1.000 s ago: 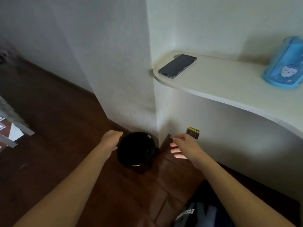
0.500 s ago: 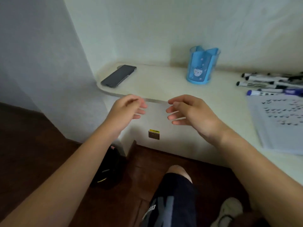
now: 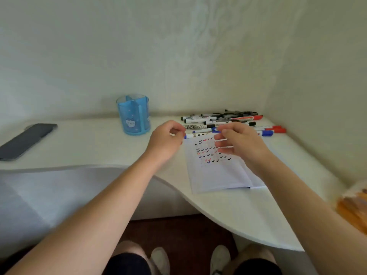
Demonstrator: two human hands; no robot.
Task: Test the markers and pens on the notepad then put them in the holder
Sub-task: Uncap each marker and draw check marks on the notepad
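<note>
- Both hands have moved from the desk's (image 3: 89, 147) front edge to over the notepad's (image 3: 216, 175) far edge.
- Left hand (image 3: 166, 142): curled fingers pinch the blue marker's (image 3: 198, 134) tail.
- Right hand (image 3: 241, 144): thumb and forefinger pinch its cap, other fingers loosely spread.
- Spare markers (image 3: 228, 119) lie in the back right corner, with the holder (image 3: 133, 118) left of them by the back edge.
</note>
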